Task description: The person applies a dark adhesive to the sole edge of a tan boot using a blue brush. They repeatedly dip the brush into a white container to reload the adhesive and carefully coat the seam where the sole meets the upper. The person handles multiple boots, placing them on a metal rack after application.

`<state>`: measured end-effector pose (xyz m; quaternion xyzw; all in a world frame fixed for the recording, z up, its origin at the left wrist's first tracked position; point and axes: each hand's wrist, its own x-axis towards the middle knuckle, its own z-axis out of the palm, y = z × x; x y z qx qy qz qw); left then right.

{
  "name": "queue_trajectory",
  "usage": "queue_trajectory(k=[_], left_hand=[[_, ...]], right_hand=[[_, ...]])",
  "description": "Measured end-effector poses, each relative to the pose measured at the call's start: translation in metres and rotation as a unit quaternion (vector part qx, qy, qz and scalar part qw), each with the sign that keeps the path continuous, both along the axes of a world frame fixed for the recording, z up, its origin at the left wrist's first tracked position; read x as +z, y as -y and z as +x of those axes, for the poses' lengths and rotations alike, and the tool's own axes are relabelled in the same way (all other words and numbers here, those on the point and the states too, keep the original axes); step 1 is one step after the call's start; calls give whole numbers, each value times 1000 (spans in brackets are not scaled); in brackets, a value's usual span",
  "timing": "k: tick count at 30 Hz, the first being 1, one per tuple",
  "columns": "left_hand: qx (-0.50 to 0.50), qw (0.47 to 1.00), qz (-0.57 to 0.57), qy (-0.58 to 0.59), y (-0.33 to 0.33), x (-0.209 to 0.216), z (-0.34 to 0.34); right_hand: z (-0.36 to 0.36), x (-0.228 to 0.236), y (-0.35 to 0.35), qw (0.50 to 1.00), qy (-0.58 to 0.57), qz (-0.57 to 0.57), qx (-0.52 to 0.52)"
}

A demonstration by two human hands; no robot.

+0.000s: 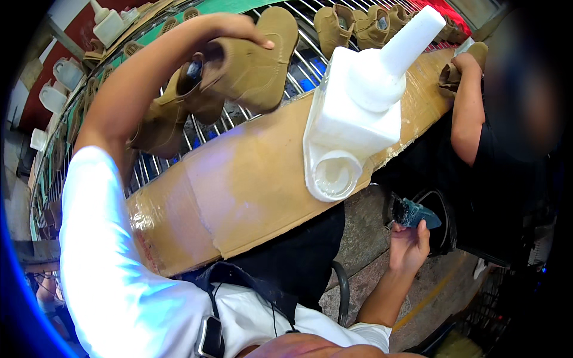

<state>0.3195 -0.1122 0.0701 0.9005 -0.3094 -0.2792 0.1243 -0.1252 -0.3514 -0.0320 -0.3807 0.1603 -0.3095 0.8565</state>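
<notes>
My left hand (pixel 236 27) is raised over the wire rack, fingers closed around a tan ankle-high shoe (pixel 253 74). The shoe is tipped, its sole side facing right, and its far part is under my fingers. Beside it on the rack, more tan shoes (pixel 170 116) sit partly behind my left forearm. Lower on the right, my right hand (pixel 409 244) pinches a short brush (pixel 416 213) with a dark teal handle, held over the floor. A white squeeze bottle (pixel 361 101) with a long spout and a round cup-like opening stands between the hands on the cardboard (pixel 239 179).
Metal bars of the conveyor rack (pixel 304 36) run along the far side, carrying several tan shoes (pixel 334 30). At the right, a co-worker's hand (pixel 467 62) holds another tan shoe (pixel 477 52). White plastic bottles (pixel 68 73) stand at the far left.
</notes>
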Motion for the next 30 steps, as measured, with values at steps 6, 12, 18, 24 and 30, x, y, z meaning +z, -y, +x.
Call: queue_trajectory(k=[6,12,18,24,30], left_hand=[[113,956,141,232,119,-85,71],[39,978,-139,152,54,-72,133],[28,919,-269,286,-83,-63,20],[132,917,-170,335,-179,-154,52],[25,876,-186,444,-150,-188,150]], right_hand=[[12,-3,7,999,-30,18,5],[31,7,6,997,-44,34,62],[35,-9,-1,993,-48,33,102],[34,-1,-24,991,-10,16,136],[15,9,-40,992,5,-3,122]])
